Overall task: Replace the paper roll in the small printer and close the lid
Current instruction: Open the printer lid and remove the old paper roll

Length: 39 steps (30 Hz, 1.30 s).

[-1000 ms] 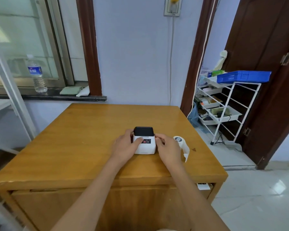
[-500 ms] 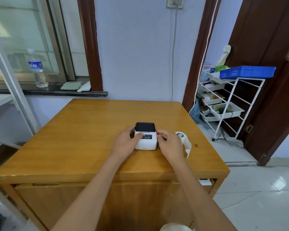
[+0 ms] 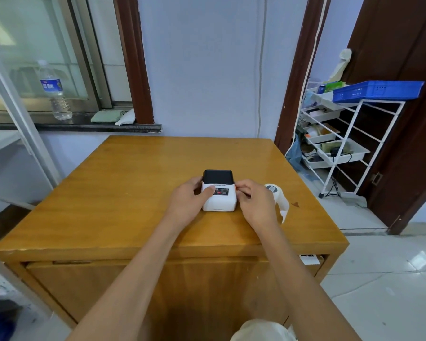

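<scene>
A small white printer (image 3: 219, 199) with a black lid sits on the wooden table (image 3: 133, 188), lid down. My left hand (image 3: 191, 201) grips its left side, thumb resting on the front panel beside a red light. My right hand (image 3: 255, 201) holds its right side, fingertips at the upper right corner. A white paper roll (image 3: 276, 193) stands just right of my right hand, with a loose strip of paper trailing toward the table's front.
A white wire rack (image 3: 342, 143) with trays and a blue basket (image 3: 376, 91) stands to the right by a dark door. A water bottle (image 3: 56, 94) and cloths rest on the window sill behind the table. A white metal frame stands at left.
Both hands stay on the printer's sides; my left thumb has slid onto the front panel. The camera has tilted slightly, shifting the scene.
</scene>
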{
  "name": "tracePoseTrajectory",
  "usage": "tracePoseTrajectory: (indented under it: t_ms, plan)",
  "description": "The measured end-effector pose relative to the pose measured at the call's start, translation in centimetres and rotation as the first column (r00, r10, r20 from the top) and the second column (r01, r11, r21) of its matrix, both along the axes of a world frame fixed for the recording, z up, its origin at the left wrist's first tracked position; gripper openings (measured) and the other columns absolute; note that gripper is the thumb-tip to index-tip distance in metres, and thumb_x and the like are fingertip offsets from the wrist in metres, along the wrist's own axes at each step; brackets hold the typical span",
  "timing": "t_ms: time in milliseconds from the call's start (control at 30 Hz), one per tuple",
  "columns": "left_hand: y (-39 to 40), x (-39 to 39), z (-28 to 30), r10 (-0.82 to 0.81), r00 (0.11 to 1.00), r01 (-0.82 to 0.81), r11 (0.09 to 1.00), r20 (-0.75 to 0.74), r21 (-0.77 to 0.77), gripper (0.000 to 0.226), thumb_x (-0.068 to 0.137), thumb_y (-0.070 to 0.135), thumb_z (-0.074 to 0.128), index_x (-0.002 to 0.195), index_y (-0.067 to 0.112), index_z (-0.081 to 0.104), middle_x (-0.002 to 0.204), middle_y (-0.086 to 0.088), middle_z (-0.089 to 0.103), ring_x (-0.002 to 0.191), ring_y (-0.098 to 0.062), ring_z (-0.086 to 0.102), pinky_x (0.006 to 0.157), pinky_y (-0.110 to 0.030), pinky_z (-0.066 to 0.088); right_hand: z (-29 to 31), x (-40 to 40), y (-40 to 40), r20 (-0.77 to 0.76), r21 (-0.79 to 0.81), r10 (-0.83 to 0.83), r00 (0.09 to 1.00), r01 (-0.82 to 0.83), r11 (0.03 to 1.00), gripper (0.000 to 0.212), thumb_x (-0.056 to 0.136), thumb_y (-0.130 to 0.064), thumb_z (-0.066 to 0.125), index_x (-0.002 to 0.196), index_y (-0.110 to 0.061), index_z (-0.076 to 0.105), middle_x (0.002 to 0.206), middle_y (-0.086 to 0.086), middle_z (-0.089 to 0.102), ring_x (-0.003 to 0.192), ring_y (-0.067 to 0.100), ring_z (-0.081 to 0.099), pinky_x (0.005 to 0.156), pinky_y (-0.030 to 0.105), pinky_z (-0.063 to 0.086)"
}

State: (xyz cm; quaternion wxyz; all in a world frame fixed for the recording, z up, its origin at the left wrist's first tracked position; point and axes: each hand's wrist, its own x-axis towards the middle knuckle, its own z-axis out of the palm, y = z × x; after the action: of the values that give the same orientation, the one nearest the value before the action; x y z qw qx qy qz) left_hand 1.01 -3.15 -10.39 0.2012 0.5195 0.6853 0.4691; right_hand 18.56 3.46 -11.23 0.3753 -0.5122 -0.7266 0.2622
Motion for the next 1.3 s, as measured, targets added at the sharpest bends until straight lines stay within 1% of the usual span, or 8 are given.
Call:
tracePoseTrajectory:
  t_ms: [167,333,433,567,733,900,1100,1300]
  plan:
    - [0.2,0.0,0.0,0.010,1.000,-0.010,1.000,0.001,-0.004,0.052,0.099,0.034,0.064,0.147,0.018,0.055,0.142,0.000,0.065,0.132,-0.015,0.058,0.097,-0.024,0.045,-0.1,-0.1,0.0,0.030,0.028,-0.016,0.999,0.015,0.999,0.028,0.103,-0.011,0.061,0.127,-0.019,0.073,0.122,-0.002,0.079,0.115,0.015,0.071,0.087,0.021,0.046]
    - [0.3,0.0,-0.2,0.020,1.000,-0.020,1.000,0.011,-0.010,0.051,0.097,0.038,0.065,0.144,0.019,0.059,0.138,0.002,0.068,0.129,-0.015,0.061,0.104,-0.035,0.051,-0.3,-0.4,0.0,0.069,0.051,-0.022,0.997,0.018,0.999,0.028,0.103,-0.011,0.059,0.126,-0.020,0.072,0.120,-0.001,0.079,0.112,0.017,0.072,0.085,0.024,0.048]
    - [0.3,0.2,-0.1,0.060,0.998,-0.060,0.998,0.006,-0.007,0.051,0.096,0.037,0.066,0.142,0.017,0.061,0.136,0.000,0.069,0.127,-0.016,0.063,0.101,-0.033,0.052,-0.2,-0.3,0.0,0.058,0.051,-0.013,0.998,0.010,0.999,0.028,0.103,-0.014,0.059,0.127,-0.021,0.072,0.122,-0.002,0.078,0.113,0.017,0.072,0.085,0.024,0.048]
    - [0.2,0.3,0.2,0.088,0.996,-0.088,0.996,0.001,-0.016,0.049,0.094,0.038,0.068,0.138,0.017,0.063,0.135,-0.001,0.070,0.124,-0.016,0.063,0.094,-0.026,0.049,0.2,-0.4,-0.7,0.032,0.091,-0.039,0.999,0.036,0.995,0.032,0.109,-0.032,0.048,0.132,-0.021,0.067,0.114,-0.001,0.078,0.108,0.019,0.071,0.079,0.030,0.048]
    - [-0.8,0.7,0.6,0.050,0.975,-0.053,0.999,-0.215,-0.009,0.048,0.097,0.050,0.056,0.135,0.023,0.065,0.119,0.003,0.076,0.106,-0.018,0.070,0.086,-0.038,0.058,0.6,-0.6,-1.6,0.142,0.219,-0.035,0.989,0.003,0.976,0.044,0.107,-0.047,0.049,0.137,-0.019,0.065,0.114,0.000,0.079,0.101,0.021,0.074,0.080,0.033,0.054]
    - [-1.8,1.0,0.9,0.034,0.971,-0.039,0.999,-0.236,-0.016,0.048,0.100,0.050,0.053,0.138,0.023,0.063,0.119,0.003,0.075,0.103,-0.018,0.069,0.086,-0.038,0.057,1.2,-0.9,-1.3,0.208,0.202,-0.056,0.977,0.013,0.979,0.040,0.105,-0.045,0.048,0.120,-0.016,0.071,0.099,0.001,0.080,0.089,0.021,0.073,0.075,0.038,0.060]
    - [-1.7,1.2,1.0,0.061,0.967,-0.067,0.998,-0.247,-0.016,0.049,0.100,0.049,0.056,0.139,0.020,0.062,0.124,-0.001,0.074,0.110,-0.022,0.068,0.088,-0.039,0.056,5.5,-1.0,1.2,0.583,0.063,0.100,0.806,-0.168,0.984,0.031,0.106,-0.040,0.042,0.099,-0.015,0.058,0.082,0.001,0.063,0.082,0.023,0.063,0.059,0.035,0.045]
    - [-1.6,0.9,0.8,0.058,0.962,-0.067,0.997,-0.268,-0.027,0.066,0.093,0.063,0.050,0.142,0.020,0.061,0.119,0.000,0.076,0.104,-0.020,0.070,0.084,-0.043,0.059,8.0,-1.6,4.2,0.636,0.069,0.106,0.765,-0.194,0.979,0.043,0.109,-0.041,0.030,0.079,-0.021,0.053,0.083,0.000,0.061,0.083,0.024,0.060,0.064,0.036,0.042]
